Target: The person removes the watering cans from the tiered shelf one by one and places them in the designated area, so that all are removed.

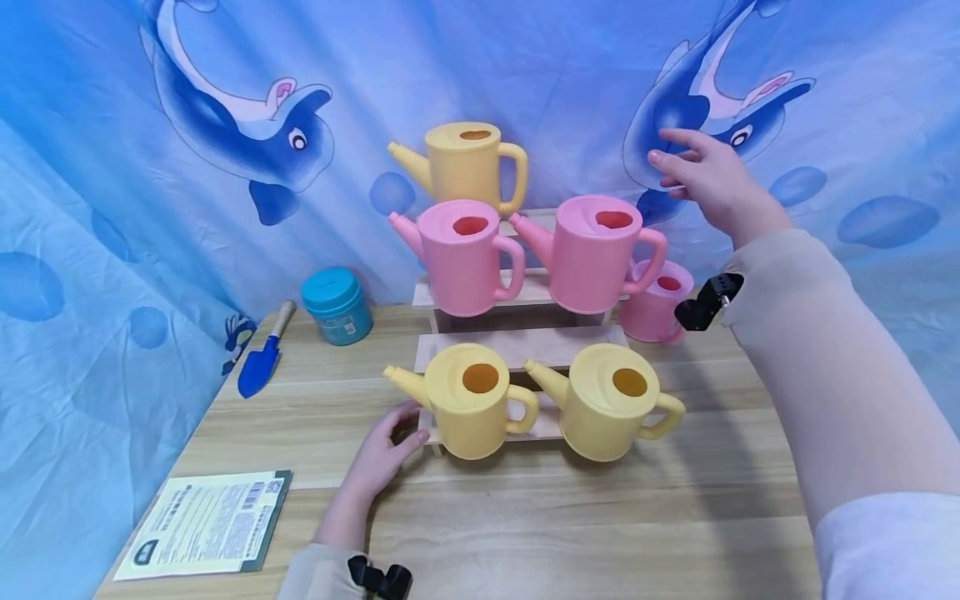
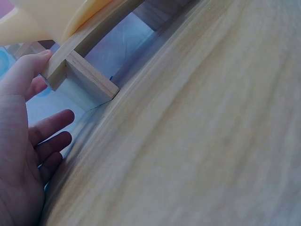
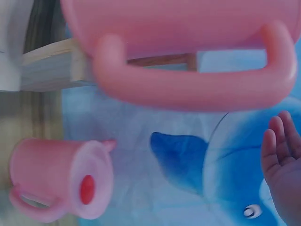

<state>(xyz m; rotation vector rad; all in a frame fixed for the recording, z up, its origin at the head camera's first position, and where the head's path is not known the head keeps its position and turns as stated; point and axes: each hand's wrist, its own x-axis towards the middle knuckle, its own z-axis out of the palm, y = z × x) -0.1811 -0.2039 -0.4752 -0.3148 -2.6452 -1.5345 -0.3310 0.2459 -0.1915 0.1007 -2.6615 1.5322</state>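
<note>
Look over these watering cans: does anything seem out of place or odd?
One pink watering can stands on the table, right of the wooden stand; it looks left out because the other five are on the stand. No spill or damage shows.

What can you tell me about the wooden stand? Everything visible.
The wooden stand looks like pale, lightly grained wood: four stepped levels of narrow planks, with short supports. It stands upright on the table, lowest level nearest the viewer. The left hand pinches the left end of the lowest plank. Two yellow watering cans rest on that level, two pink watering cans on the third; another yellow can is at the top, its base hidden.
</note>
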